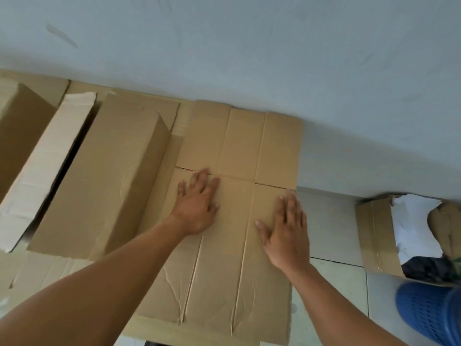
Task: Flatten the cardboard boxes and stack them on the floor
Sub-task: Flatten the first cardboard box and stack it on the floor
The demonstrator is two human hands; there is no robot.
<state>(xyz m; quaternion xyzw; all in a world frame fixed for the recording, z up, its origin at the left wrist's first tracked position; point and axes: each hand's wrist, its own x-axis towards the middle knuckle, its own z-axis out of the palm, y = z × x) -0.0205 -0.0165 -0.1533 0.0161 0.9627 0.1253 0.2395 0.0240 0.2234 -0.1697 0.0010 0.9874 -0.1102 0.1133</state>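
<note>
One seemingly done: pressing flat box (219, 270) down with left hand (197, 208) and right hand (287, 236), fingers straight. To flatten yet: second box (104, 176), third box (20, 126).

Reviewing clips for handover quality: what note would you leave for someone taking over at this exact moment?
Left hand: open, palm pressing the flattened box.
Right hand: open, pressing the same sheet near its right edge.
The flattened box lies on the floor by the wall, over other flat cardboard.
Done: this box is flat.
Left: the still-formed box beside it on the left, another with a pale flap further left, and possibly the open box on the right, which holds white paper.
</note>
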